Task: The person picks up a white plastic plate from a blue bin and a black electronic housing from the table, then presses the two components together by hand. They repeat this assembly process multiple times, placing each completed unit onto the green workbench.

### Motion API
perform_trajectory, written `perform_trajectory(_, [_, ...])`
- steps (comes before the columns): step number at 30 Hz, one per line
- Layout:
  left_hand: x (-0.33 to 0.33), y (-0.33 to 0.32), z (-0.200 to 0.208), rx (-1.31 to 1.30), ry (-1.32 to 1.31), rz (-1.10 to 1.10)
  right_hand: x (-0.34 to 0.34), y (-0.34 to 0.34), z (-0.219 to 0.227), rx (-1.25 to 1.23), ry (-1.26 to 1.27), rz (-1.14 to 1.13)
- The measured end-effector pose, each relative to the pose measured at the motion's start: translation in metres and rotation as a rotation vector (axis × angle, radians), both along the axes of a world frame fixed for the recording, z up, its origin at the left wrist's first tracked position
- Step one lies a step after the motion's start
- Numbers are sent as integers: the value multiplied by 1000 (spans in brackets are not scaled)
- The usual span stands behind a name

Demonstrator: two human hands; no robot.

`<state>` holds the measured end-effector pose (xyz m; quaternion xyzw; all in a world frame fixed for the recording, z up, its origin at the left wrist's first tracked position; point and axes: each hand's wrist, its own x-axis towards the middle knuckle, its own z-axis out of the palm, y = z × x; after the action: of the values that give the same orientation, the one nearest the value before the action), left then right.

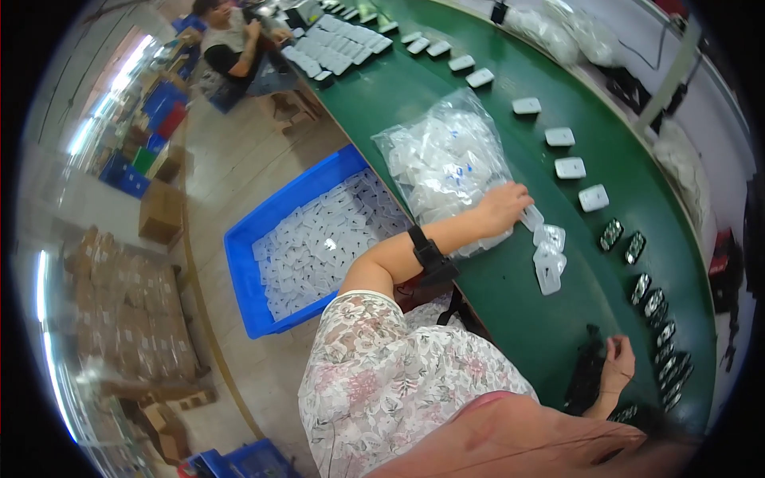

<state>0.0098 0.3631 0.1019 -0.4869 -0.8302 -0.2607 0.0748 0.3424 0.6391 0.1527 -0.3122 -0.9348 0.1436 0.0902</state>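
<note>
My left hand reaches across to the mouth of a clear plastic bag full of translucent white plastic pieces. Its fingers are bent down and closed on a translucent plastic piece beside the bag. More loose translucent pieces lie just nearer on the green table. Further right, my right hand rests low over the table with its fingers curled; whatever they hold is hidden. Right beside it stands a dark, blurred black object, its kind unclear. A black strap with a device circles my left wrist.
The green table carries a curved row of white box-shaped units and, nearer, several dark round-ended units. A blue bin of translucent pieces stands left of the table. Another person sits at the far end near white units.
</note>
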Motion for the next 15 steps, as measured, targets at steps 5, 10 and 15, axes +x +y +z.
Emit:
perform_trajectory(5, [-16, -21, 19, 251, -101, 74, -38, -12, 25, -14, 158, 98])
perform_trajectory(10, [0, -17, 46, 200, -158, 108, -114, -4, 33, -97, 348, 121])
perform_trajectory(15, [24, -9, 47, 232, -62, 41, -197, 10, 16, 304, 314, 376])
